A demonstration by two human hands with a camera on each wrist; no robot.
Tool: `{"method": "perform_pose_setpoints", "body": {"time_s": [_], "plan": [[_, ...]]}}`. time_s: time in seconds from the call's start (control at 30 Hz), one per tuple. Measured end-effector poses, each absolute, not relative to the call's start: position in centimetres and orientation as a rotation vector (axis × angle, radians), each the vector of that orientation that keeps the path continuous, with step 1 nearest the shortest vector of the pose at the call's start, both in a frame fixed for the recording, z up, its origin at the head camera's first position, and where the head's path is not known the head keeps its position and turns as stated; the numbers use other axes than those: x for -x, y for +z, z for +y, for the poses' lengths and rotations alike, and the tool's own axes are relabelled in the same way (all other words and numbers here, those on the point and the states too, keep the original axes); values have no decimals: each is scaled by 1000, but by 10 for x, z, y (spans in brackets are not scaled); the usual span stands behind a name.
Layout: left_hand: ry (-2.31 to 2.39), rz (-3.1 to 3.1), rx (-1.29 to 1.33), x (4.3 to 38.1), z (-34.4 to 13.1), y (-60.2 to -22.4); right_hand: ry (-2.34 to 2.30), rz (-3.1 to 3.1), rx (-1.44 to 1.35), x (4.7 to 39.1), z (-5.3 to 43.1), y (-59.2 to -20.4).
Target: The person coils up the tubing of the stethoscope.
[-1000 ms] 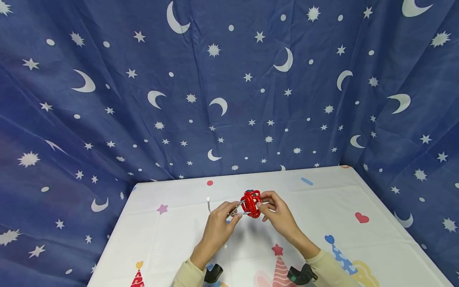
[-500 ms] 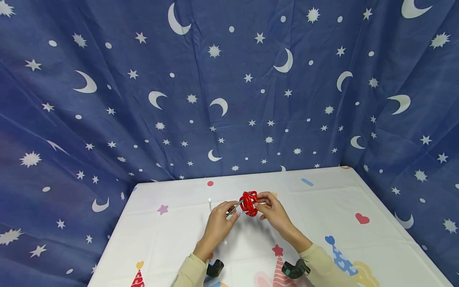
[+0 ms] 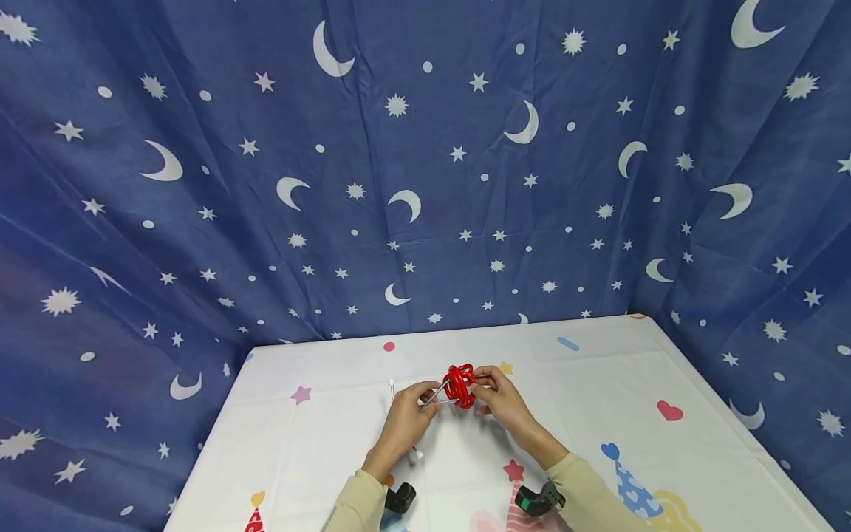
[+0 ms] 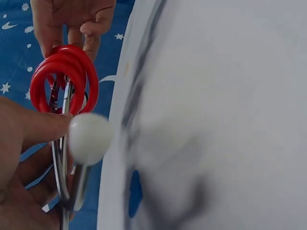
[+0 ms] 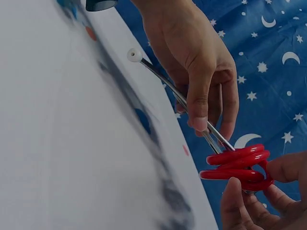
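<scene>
My left hand [image 3: 405, 417] pinches a frame of thin metal rods [image 4: 58, 167] between thumb and fingers. White balls cap the rod ends; one white ball [image 4: 88, 139] is close to the left wrist camera, and another white ball [image 5: 135, 54] shows in the right wrist view. A glossy red coil [image 3: 459, 386] is looped round the far end of the rods, held above the table. From the right, my right hand [image 3: 508, 406] grips the coil's edge with thumb and fingertips. The rods inside the coil [image 5: 235, 175] are partly hidden.
A white cloth with coloured prints covers the table [image 3: 319, 436]. Behind it and at the sides hangs a blue curtain [image 3: 425, 222] with moons and stars. Dark devices [image 3: 400, 498] are strapped on both wrists.
Both hands and the red coil have moved slightly left. The left rod tip has turned to stand closer to the left hand. My grips look the same; the head view has tilted up a little.
</scene>
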State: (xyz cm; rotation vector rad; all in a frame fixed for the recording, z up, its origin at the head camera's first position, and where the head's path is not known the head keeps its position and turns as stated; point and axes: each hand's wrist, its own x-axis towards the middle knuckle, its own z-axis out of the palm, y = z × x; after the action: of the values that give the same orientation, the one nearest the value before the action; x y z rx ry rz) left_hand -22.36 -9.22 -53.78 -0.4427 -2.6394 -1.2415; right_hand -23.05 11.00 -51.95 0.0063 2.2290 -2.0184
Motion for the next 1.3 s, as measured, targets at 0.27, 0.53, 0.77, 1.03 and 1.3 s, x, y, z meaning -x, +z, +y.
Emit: {"method": "perform_pose_setpoints", "body": {"time_s": [0.27,0.53,0.77,1.03,1.3], "plan": [[-1281,-2658,510,227,-95,-548,-1980,2194,-30,234,114,-534],[-1292,-2693,504,225,-98,-553,-1957,2195,8,234,115,-544],[-1295,-2717,497,224,-100,-559,-1943,2194,1,233,116,-546],[-1303,-2682,477,225,-103,-558,-1952,2201,-52,234,123,-544],[-1189,-2732,383,215,-114,-548,-1941,2243,-52,229,136,-543]]}}
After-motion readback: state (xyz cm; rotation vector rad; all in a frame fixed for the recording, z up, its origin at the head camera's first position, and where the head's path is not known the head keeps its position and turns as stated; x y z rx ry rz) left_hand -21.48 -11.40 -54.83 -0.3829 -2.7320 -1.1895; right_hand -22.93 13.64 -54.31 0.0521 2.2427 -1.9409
